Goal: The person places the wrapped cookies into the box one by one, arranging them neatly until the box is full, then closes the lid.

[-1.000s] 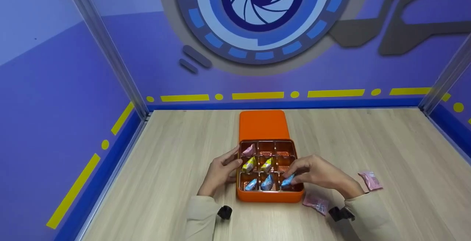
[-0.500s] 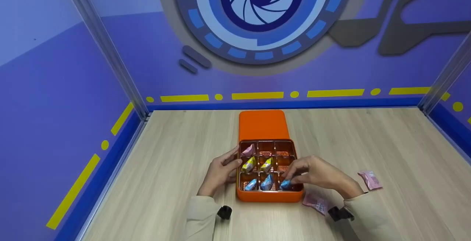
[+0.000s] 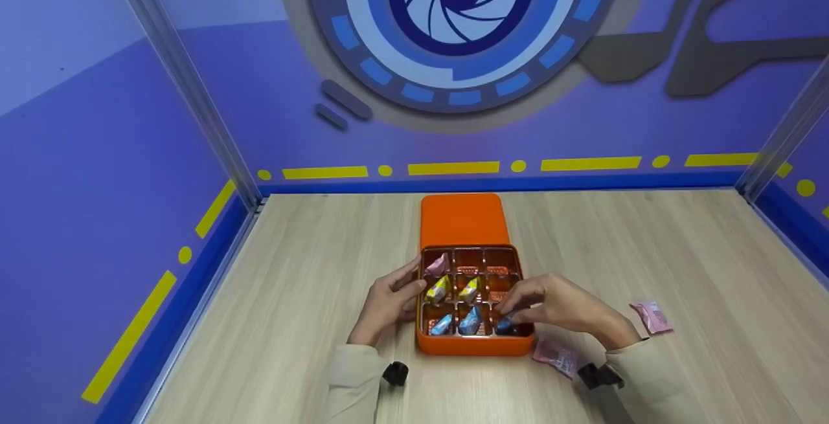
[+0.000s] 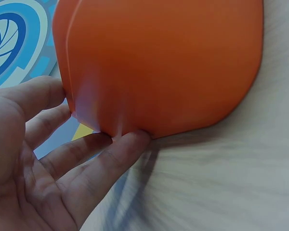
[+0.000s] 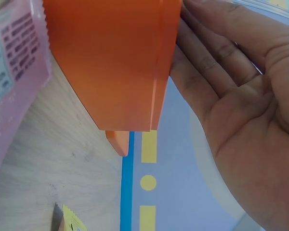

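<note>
Since a second ago, the right hand (image 3: 557,307) has lowered the blue candy (image 3: 504,324) into the near right compartment of the orange box (image 3: 475,345), its fingers bent over it; whether they grip it cannot be told. Relaxed left hand (image 3: 387,300) fingers (image 4: 111,159) rest against the box's left wall. Two pink packets (image 3: 557,357) lie on the surface right of the box.
</note>
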Demonstrator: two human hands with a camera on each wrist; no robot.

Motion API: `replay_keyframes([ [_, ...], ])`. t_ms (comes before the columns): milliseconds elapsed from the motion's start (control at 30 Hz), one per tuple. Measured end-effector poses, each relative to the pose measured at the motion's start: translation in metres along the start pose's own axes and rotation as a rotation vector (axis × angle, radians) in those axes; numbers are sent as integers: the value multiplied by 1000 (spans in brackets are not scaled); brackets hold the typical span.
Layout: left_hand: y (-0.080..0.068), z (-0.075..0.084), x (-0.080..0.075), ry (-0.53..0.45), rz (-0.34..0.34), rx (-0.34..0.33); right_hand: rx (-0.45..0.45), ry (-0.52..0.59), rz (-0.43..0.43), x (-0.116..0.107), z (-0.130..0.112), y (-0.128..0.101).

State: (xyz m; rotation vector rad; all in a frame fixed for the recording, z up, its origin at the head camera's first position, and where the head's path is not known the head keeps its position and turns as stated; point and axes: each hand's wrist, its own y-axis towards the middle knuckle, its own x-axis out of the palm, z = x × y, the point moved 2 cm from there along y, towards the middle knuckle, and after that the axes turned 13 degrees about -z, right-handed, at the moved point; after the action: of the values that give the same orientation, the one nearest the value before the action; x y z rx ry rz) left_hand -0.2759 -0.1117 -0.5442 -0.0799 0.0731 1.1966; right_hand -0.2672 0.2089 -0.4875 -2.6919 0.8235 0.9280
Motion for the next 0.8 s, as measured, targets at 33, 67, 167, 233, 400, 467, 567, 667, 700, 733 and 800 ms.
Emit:
replay_keyframes([
  [33,0,0,0,1,0,-1,-1,3,2,0,0,0],
  [67,0,-1,0,2,3,-3,-2,4,4,0,0,0],
  [167,0,-1,0,1,4,-10,-2,6,8,0,0,0],
  [233,1,-2,0,3,3,-14,0,2,16,-1,-1,-1],
  [400,2,-1,1,8,4,-10,15,-17,54,-2,-1,-4],
  [467,1,-1,1,22,3,-1,16,-16,66,-3,0,-6],
  [567,1,0,1,40,2,10,8,-9,78,-4,1,-9],
  [667,0,0,0,43,6,14,7,-4,90,-6,1,-11],
  [700,0,0,0,38,7,12,7,-3,96,-7,1,-12],
  [733,0,0,0,33,8,10,12,-2,102,-7,1,-13],
  [800,0,0,0,21,9,6,20,-7,116,-9,0,-16],
])
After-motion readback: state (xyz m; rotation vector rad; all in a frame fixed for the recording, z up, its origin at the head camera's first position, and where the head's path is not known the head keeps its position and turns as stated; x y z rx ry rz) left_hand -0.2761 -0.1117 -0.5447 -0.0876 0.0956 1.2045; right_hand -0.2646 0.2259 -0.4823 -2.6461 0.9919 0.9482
